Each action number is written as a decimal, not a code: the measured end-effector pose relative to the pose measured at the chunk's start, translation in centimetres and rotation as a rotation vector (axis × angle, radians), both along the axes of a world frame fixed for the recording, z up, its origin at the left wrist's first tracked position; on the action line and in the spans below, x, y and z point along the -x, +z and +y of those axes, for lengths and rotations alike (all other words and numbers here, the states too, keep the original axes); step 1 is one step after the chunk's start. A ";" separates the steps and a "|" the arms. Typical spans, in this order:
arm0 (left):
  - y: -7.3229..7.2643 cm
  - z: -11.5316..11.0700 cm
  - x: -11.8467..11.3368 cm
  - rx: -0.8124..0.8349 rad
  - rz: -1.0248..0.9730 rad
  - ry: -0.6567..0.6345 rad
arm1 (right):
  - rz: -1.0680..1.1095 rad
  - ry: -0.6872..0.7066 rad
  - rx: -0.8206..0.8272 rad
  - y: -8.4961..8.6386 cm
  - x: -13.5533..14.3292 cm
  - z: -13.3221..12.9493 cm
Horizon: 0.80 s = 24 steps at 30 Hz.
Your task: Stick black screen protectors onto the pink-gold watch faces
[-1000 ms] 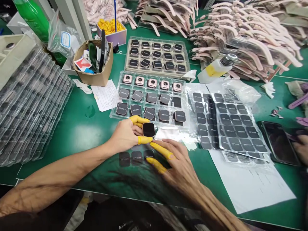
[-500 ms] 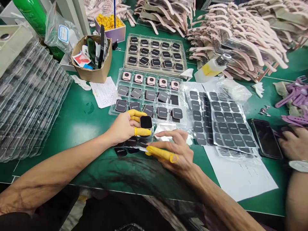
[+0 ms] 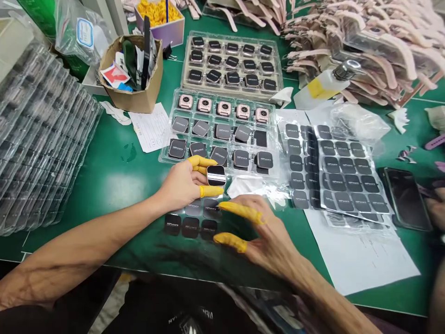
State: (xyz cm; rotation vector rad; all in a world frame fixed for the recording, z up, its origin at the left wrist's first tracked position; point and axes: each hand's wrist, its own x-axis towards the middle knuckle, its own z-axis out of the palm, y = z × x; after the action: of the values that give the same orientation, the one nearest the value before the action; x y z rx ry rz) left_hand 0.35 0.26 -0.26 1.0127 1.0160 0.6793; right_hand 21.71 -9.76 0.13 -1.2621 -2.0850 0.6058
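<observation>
The right hand [image 3: 267, 227] has parted its thumb and forefinger since the last frame, and the small sheet of black labels [image 3: 191, 218], tilted then, now lies flatter.

The square watch [image 3: 216, 176], screen showing, is gripped between the thumb and fingers of the left hand [image 3: 179, 185], just above that sheet; yellow covers wrap fingertips on both hands, and the right forefinger reaches the sheet's edge, contact unclear. A crumpled white cloth [image 3: 245, 185] lies just right of the watch, the clear tray [image 3: 162, 157] of watches beyond it, a fuller tray [image 3: 229, 89] farther back, and overlapping label sheets [image 3: 347, 171] and a phone [image 3: 406, 197] to the right.
</observation>
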 end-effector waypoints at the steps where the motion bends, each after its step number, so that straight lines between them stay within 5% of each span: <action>1: -0.1 0.0 0.0 -0.008 0.002 -0.006 | -0.043 -0.007 0.012 -0.4 0.3 -0.3; 6: 0.0 0.0 0.1 -0.013 0.002 -0.010 | -0.121 -0.161 0.033 -1.8 1.6 -1.6; 13: 0.3 0.1 0.2 0.025 -0.037 0.029 | -0.097 -0.220 0.112 -1.2 2.5 -0.5; 20: -0.2 0.2 0.3 0.010 -0.042 0.019 | -0.041 -0.197 -0.085 -1.9 2.6 -0.7; 24: 0.1 0.2 0.3 0.029 -0.066 0.022 | -0.105 -0.161 -0.151 -0.7 1.7 -2.6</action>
State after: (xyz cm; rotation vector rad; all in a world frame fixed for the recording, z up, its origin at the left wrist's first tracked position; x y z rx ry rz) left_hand 0.05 0.45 -0.11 0.9491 0.9783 0.7100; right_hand 19.97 -12.36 -0.56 -1.3828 -2.0463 0.3110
